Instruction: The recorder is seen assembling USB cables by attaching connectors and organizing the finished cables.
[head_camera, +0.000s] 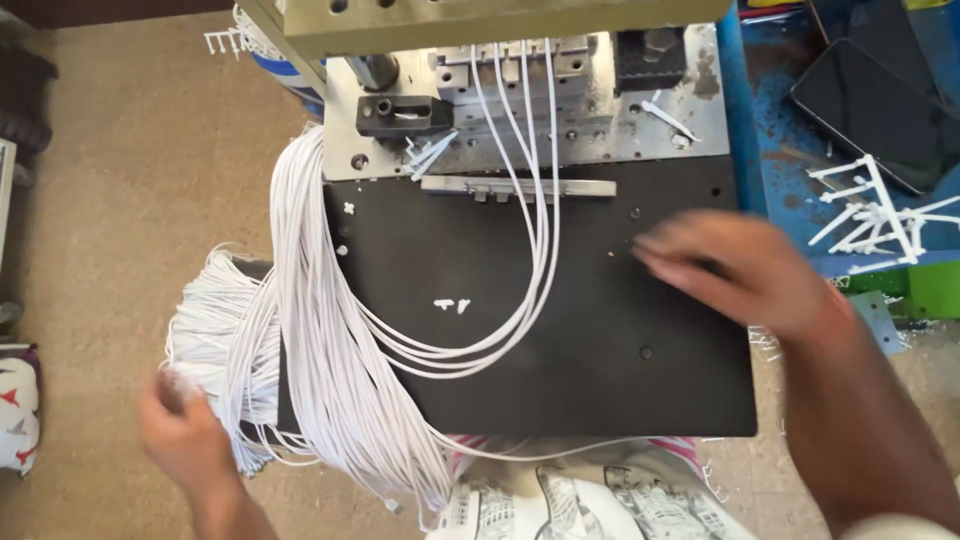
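A flat matt-black rectangular work plate (560, 330) was taken as the landmark, and everything else was placed against it. Off its lower-left corner, the left hand (185, 430) was seen at the frayed end of a thick bundle of thin white cables (300, 330); the fingers were curled towards the strands, but through the blur it could not be told whether any were actually gripped. The bundle was draped down over the plate's left edge, hanging past it. Four loose white cables (530, 200) from the bundle were looped across the plate's middle and led up into a grey metal press fixture (600, 110) mounted along the plate's far edge. The right hand (740, 270) was held flat and spread above the plate's right part, fingers pointing left, blurred, with nothing seen in it. Two small white plastic scraps (452, 304) were lying near the plate's centre, just inside the cable loop. Beyond the plate's right edge, on a worn blue bench top (780, 160), a branched white plastic moulding sprue (875, 215) and a dark flat phone-like slab (880, 110) were seen.
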